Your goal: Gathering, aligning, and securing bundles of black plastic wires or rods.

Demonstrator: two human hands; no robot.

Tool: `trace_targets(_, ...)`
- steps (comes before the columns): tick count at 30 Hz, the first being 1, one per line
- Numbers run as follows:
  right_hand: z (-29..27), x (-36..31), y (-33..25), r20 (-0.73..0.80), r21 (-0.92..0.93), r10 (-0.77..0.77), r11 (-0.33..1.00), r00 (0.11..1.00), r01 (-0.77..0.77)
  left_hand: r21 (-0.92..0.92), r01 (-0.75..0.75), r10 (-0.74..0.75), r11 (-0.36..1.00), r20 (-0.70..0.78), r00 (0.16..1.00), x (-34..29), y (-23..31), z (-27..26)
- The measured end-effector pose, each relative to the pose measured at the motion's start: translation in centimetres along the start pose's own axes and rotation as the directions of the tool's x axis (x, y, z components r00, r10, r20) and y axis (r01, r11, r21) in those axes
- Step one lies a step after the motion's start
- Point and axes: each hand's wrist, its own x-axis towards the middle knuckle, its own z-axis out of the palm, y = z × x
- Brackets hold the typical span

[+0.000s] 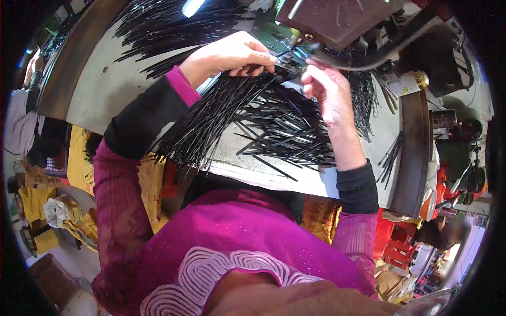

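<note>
At the top middle, my left hand (232, 57) is closed, thumb and fingers pinched on a thin black rod whose end points toward a small metal fixture (298, 51) under a machine. My right hand (329, 95) is held up just right of that fixture with its fingers curled together. What lies between the right fingertips is too small and blurred to make out. Below both hands, a loose pile of thin black rods (287, 129) spreads over the pale worktable (232, 145). A denser bundle of black rods (203, 124) lies under my left wrist, slanting toward the near edge.
A large heap of black rods (163, 31) covers the far left. The brown machine housing (337, 21) and a curved dark bar (382, 58) hang over the far side. Raised wooden edges (414, 158) bound the table. At the far left edge another person's hand (36, 66) shows.
</note>
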Motion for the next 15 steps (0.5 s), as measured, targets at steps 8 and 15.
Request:
trace_targets(8,-1.8,0.3,1.5,-0.059,0.283,-0.022,0.958,0.998,0.038,-0.037,-0.133,0.135,0.99,0.049,0.99,-1.2,1.2,3.7)
trace_targets(15,-2.6,0.4,1.5,-0.091,0.294,-0.057,0.952,0.994,0.081,0.621,-0.253,0.469,0.742,-0.211,0.858,-1.8,-0.8,-0.6)
